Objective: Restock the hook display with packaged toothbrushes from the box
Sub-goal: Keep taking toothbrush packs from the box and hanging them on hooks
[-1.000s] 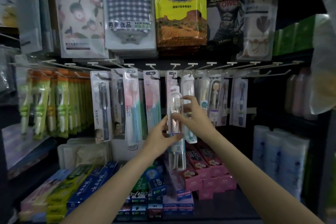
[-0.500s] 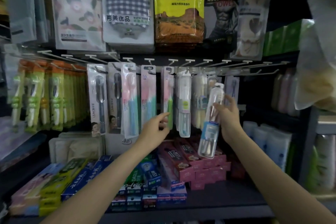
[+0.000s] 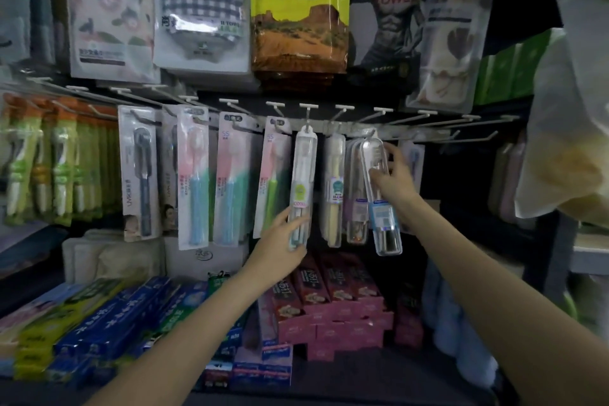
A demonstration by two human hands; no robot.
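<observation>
A row of white hooks [image 3: 308, 106] carries packaged toothbrushes. My right hand [image 3: 393, 180] grips a clear toothbrush case with a blue label [image 3: 382, 208], its top held up by a hook right of centre, next to other hanging clear cases [image 3: 356, 194]. My left hand [image 3: 280, 242] holds the lower end of a hanging clear case with a green label [image 3: 301, 188]. Left of it hang pink and teal carded toothbrushes [image 3: 227, 181]. The box is not in view.
Towel packs [image 3: 298, 6] hang above the hooks. Green and orange toothbrush packs [image 3: 49, 161] fill the left. Toothpaste boxes [image 3: 333, 310] lie on the shelf below. Several hooks [image 3: 461, 119] to the right stand bare. A pale bag [image 3: 570, 128] hangs at far right.
My right hand has carried the blue-label case rightward and up to a hook right of centre. My left hand has shifted right onto the green-label case's lower end.
</observation>
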